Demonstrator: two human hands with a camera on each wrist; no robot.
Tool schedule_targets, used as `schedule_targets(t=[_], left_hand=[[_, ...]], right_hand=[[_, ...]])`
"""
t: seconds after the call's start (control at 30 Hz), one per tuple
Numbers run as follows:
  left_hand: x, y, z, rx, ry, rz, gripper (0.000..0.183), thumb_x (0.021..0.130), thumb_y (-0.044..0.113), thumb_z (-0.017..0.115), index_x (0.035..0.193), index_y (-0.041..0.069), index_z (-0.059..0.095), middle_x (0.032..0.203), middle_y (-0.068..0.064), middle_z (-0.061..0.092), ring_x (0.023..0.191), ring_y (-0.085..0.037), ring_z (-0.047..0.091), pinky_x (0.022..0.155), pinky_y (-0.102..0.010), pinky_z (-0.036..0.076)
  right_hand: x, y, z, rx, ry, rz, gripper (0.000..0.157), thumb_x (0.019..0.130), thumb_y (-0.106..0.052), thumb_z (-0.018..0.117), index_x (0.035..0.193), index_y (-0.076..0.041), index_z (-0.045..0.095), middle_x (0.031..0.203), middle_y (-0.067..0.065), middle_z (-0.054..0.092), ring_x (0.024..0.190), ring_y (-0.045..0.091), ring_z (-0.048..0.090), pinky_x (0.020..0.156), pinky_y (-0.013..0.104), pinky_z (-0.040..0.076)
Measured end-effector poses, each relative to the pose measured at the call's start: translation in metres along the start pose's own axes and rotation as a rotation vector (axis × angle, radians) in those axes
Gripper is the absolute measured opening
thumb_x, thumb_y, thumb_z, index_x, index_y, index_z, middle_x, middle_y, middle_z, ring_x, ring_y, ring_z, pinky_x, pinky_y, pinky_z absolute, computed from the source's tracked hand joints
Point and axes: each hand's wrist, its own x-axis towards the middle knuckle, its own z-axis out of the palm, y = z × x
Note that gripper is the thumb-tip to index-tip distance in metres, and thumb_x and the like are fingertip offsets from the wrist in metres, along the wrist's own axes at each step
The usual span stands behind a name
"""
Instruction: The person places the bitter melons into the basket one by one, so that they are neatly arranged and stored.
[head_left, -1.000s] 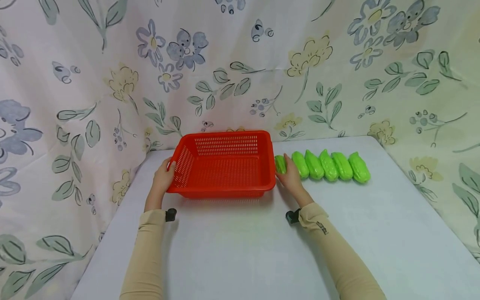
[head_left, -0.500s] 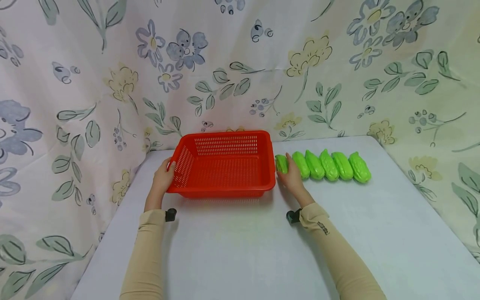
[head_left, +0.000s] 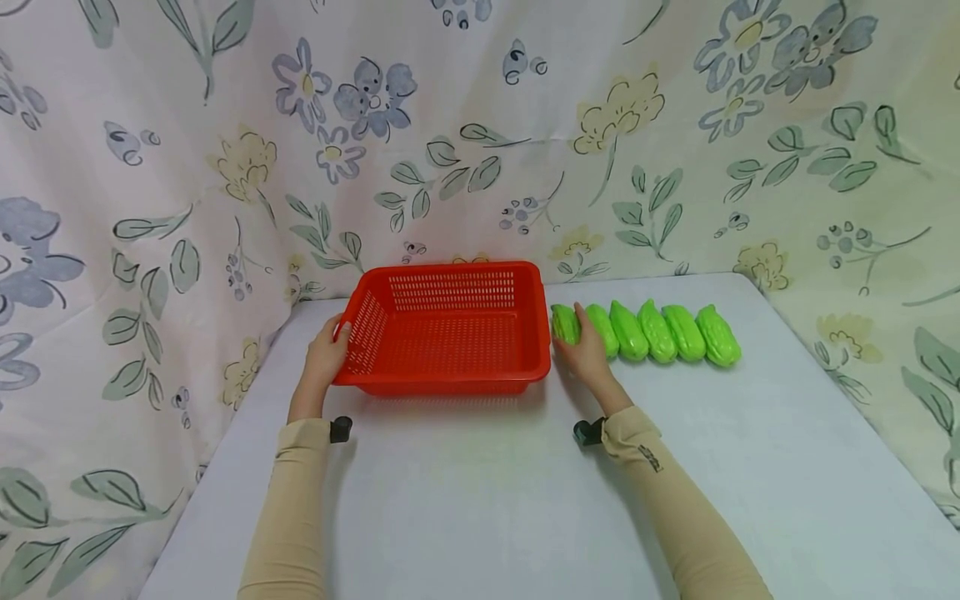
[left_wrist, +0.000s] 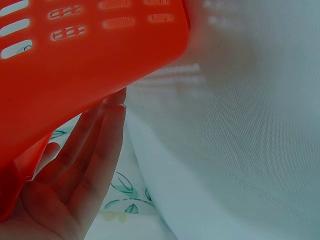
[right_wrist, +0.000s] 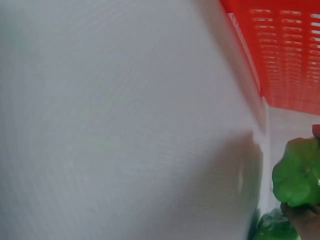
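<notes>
Leftmost green gourd toy (head_left: 564, 325): bright green, glossy, ridged, stubby oval with a knobbly end (wrist view shows the lobed end (right_wrist: 296, 172)). It lies on the white table (head_left: 480, 500), just right of the red basket (head_left: 450, 329), at about 1 o'clock from table centre. Right hand (head_left: 587, 354) is on it, fingers wrapped over the top, thumb on the basket side: grasping it. Can't tell if it's lifted or sitting on the table.

At 3 o'clock from it: row of five more green gourds (head_left: 660, 333), same look, side by side and touching, long axes pointing away from the person.

At 9 o'clock: the basket is a rectangular, slotted mesh plastic one, nothing inside. Left hand (head_left: 326, 358) is at its left rim, thumb over the edge, fingers straight, flat under the wall (left_wrist: 95, 150).

Floral cloth (head_left: 225, 167) backdrop at 12 o'clock and both sides.
</notes>
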Motion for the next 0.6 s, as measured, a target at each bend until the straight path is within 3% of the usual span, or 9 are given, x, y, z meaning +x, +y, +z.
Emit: schedule_targets(t=[0.2,0.6], left_hand=[[0.000,-0.002,0.001,-0.006,-0.003,0.010,0.059,0.107,0.040,0.027,0.156,0.010,0.019,0.153,-0.025,0.035,0.113,-0.037,0.049,0.095,-0.050,0.044],[0.003,-0.007,0.000,-0.019,0.005,0.021,0.059,0.106,0.040,0.027,0.156,0.010,0.020,0.153,-0.026,0.034,0.114,-0.038,0.048,0.098,-0.053,0.043]], right_hand=[[-0.001,-0.002,-0.003,0.010,0.002,-0.001,0.076,0.093,-0.012,0.062,0.155,-0.003,0.019,0.159,0.022,0.026,0.143,0.039,0.030,0.117,0.053,0.026],[0.000,-0.012,-0.014,-0.011,0.024,-0.009,0.078,0.094,-0.019,0.062,0.156,-0.006,0.017,0.160,0.020,0.025,0.145,0.037,0.029,0.118,0.051,0.025]])
